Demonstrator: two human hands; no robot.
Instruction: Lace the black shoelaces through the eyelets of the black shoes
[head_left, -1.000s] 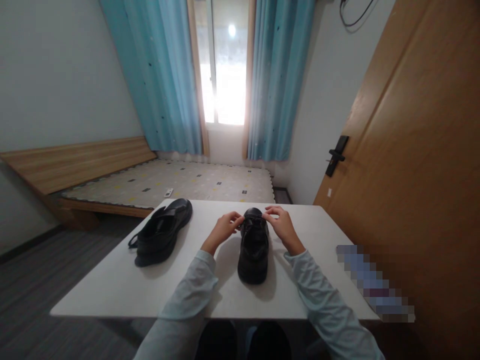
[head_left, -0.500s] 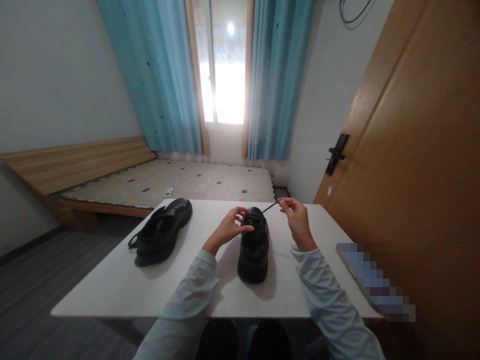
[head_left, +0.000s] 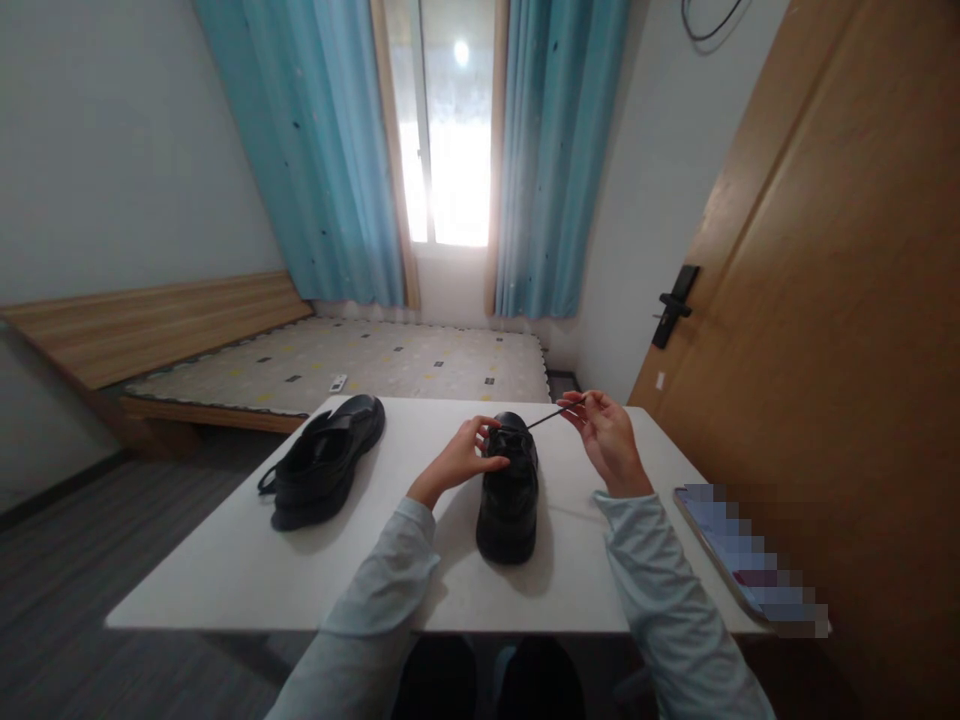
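A black shoe (head_left: 508, 510) stands on the white table (head_left: 420, 590), its toe pointing away from me. My left hand (head_left: 461, 458) grips the left side of this shoe near its laces, thumb across the top and fingers at the side. To the right, my right hand (head_left: 604, 435) pinches a dark shoelace (head_left: 551, 415), which runs taut from the front part of the shoe. Another black shoe (head_left: 322, 470) rests at the table's left, with a loop at its heel end.
A pixelated flat object (head_left: 742, 560) lies along the table's right edge. Beyond the table is a bed (head_left: 420, 360) with a small white item (head_left: 338, 383) on it. A wooden door (head_left: 810, 330) stands at the right.
My right hand has moved right, away from the shoe, and more of the lace shows between them. My left hand has stayed nearly in place on the shoe.
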